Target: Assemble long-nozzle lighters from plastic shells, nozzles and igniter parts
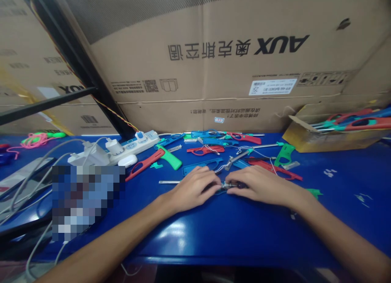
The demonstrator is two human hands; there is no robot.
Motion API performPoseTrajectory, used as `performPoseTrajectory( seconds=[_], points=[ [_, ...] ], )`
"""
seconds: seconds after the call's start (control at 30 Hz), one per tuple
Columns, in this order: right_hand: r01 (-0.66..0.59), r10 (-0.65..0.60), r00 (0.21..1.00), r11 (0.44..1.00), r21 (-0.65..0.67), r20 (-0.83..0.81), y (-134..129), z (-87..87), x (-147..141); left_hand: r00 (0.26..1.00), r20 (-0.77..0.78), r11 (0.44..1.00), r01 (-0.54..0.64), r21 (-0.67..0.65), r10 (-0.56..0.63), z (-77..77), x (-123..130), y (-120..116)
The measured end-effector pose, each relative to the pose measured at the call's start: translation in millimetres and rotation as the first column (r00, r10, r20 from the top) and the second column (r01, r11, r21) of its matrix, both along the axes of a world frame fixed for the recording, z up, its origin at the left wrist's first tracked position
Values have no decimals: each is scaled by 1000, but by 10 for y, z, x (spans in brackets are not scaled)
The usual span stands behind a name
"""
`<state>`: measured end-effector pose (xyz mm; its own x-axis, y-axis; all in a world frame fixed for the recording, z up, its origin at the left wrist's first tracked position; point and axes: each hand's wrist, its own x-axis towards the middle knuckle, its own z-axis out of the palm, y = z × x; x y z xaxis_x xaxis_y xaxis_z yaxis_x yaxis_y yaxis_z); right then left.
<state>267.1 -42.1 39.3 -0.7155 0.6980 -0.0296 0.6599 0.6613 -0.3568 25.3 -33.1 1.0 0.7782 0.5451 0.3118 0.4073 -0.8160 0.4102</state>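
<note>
Low over the blue table, my left hand is closed around a long-nosed lighter, whose metal tube pokes out to the left. Most of its body is hidden under the fingers. My right hand grips what looks like a small screwdriver with a dark handle, its thin shaft pointing at the lighter between my fingertips. Just beyond the hands lie a blue lighter shell, a red lighter shell, a green handle piece and a bare metal tube with white wires.
An open carton of lighters stands at the back right. To the left are a white power strip, chargers with cables and a blurred-out device. A large cardboard box walls off the back.
</note>
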Motion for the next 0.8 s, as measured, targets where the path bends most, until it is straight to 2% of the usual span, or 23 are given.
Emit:
performPoseTrajectory(
  seconds=[0.8],
  points=[
    [-8,8,1000,1000,-2,-15,4,-28,12,1000,-20,1000,11,-24,-11,4,-10,1]
  ],
)
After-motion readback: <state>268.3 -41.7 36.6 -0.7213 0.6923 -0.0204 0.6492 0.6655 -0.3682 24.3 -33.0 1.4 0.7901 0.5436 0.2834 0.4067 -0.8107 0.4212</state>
